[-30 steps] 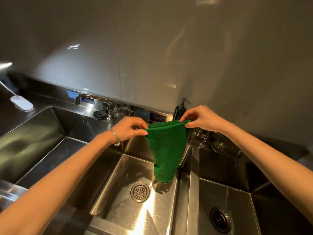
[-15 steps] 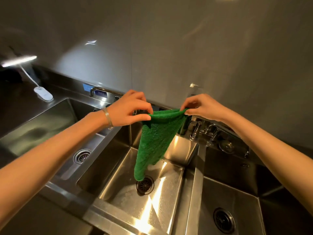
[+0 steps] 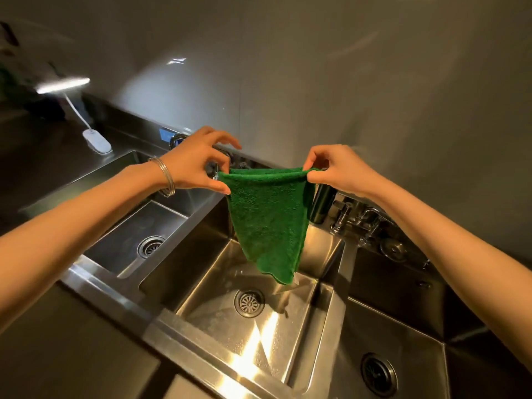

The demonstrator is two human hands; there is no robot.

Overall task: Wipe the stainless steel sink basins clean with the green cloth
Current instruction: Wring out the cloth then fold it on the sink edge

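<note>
cloth (image 3: 267, 220) now stretched wider than a second ago, hanging above the middle basin (image 3: 259, 321); left hand (image 3: 193, 165) and right hand (image 3: 342, 171) each pinch a top corner. wiping not yet begun.

The green cloth (image 3: 267, 223) is hanging in the air above the middle basin (image 3: 247, 321), its fluffy pile showing, its top edge stretching level between two pinched corners and its body tapering down to a rounded point that is dangling clear of the steel. The middle basin is lying directly beneath it, its floor glinting with bright streaks of light and fine droplets around a round drain. The left basin (image 3: 135, 234) is sitting shallower and duller beside it, and the right basin (image 3: 403, 355) is lying in shadow, each with its own round drain.
</note>
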